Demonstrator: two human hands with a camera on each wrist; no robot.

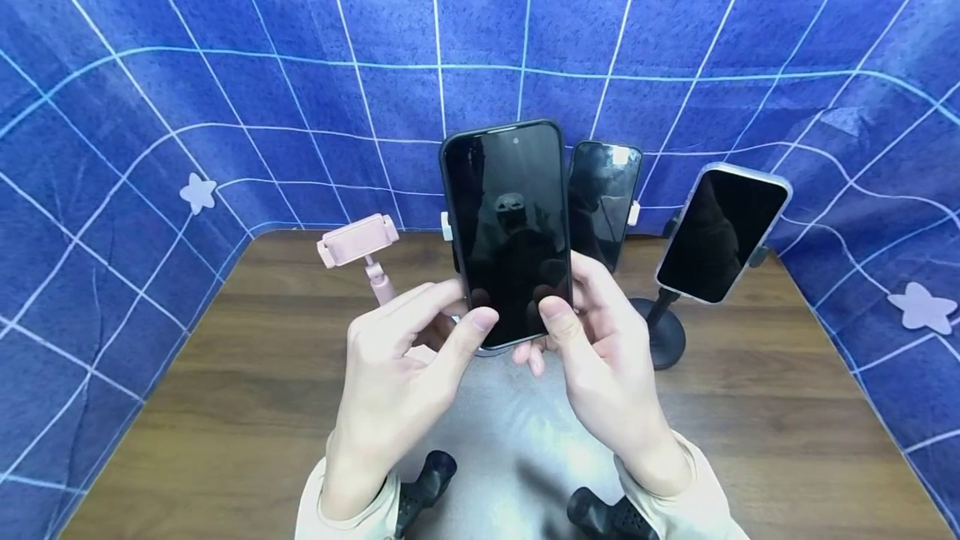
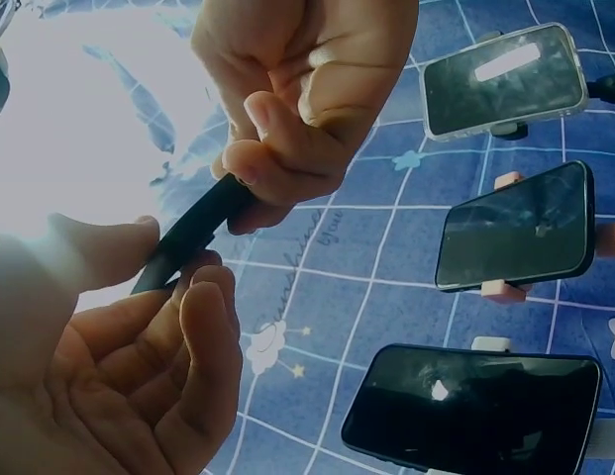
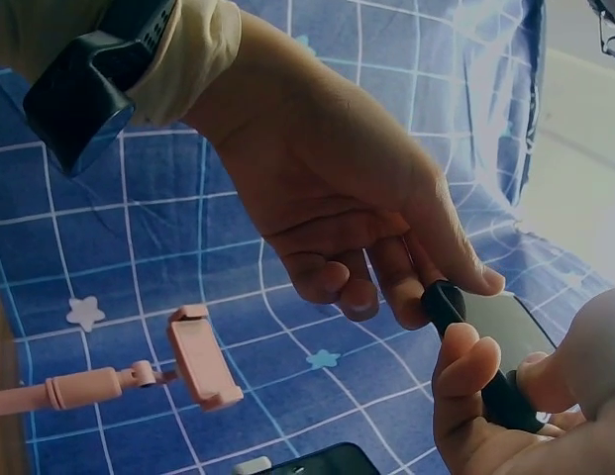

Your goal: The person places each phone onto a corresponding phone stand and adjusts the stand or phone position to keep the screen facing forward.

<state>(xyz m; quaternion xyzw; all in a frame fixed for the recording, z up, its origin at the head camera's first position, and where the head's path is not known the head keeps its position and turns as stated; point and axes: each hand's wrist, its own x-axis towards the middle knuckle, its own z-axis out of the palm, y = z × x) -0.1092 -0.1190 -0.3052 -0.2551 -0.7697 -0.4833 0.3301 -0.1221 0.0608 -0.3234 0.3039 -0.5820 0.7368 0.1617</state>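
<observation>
A black phone (image 1: 510, 223) with a dark screen stands upright above the table, held by its lower end between both hands. My left hand (image 1: 459, 330) grips its lower left edge, thumb on the glass and fingers behind. My right hand (image 1: 558, 330) grips the lower right edge the same way. The left wrist view shows the phone (image 2: 193, 233) edge-on, pinched between the left hand (image 2: 168, 282) below and the right hand (image 2: 287, 139) above. In the right wrist view the phone's edge (image 3: 456, 312) runs between the left hand (image 3: 386, 267) and the right hand (image 3: 505, 381).
An empty pink phone stand (image 1: 358, 242) rises at the back left of the wooden table (image 1: 225, 407). A second phone (image 1: 603, 198) sits in a clamp behind the held one. Another phone (image 1: 720, 232) tilts on a black stand (image 1: 660, 332) at right. Blue gridded cloth (image 1: 150, 107) surrounds the table.
</observation>
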